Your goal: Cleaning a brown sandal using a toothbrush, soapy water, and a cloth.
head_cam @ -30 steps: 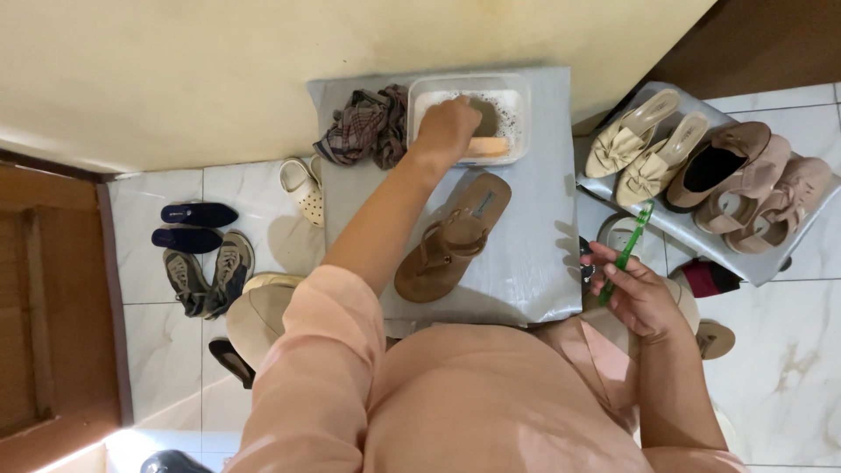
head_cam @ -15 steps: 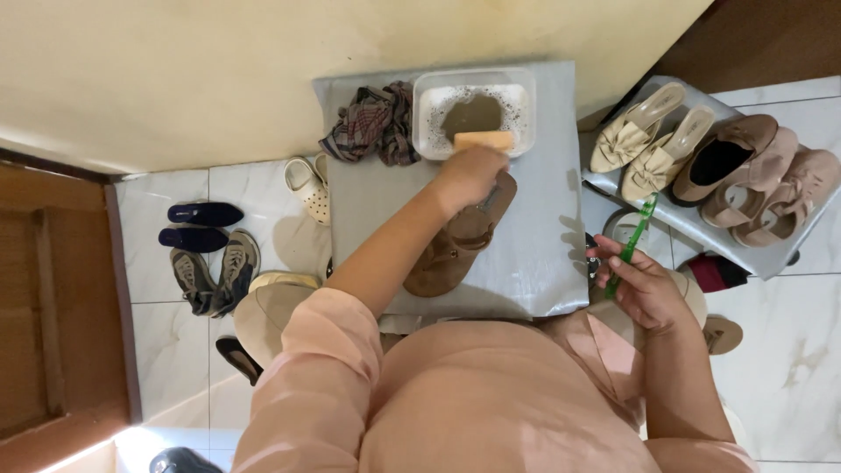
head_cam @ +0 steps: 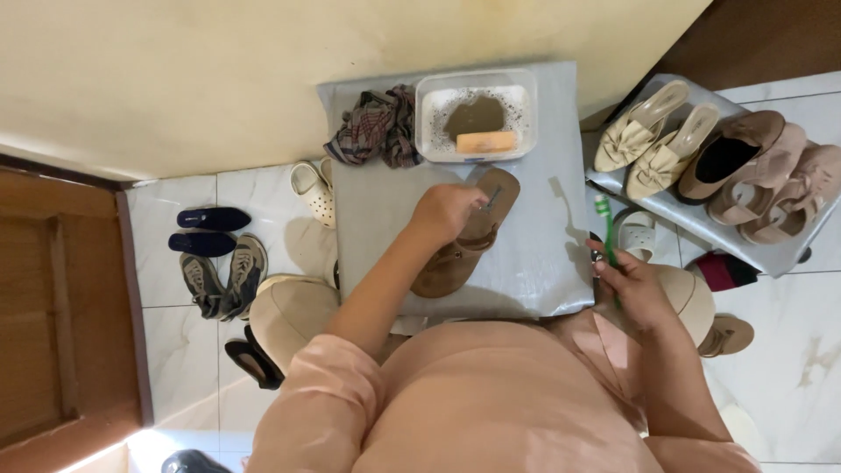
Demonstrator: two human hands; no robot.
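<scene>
Gripping brown sandal [head_cam: 460,241] with left hand [head_cam: 447,213], right hand [head_cam: 632,289] clutching green toothbrush [head_cam: 604,229], tub [head_cam: 477,81] holding murky water, orange bar [head_cam: 485,142]

left arm stretched forward | left grip [head_cam: 448,213] curled, palm down | right grip [head_cam: 632,289] fisted, low

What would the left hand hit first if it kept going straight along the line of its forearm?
The left hand already rests on the brown sandal. Carried on up and to the right, it would likely meet the white tub holding murky water and an orange block. Height is hard to judge.
</scene>
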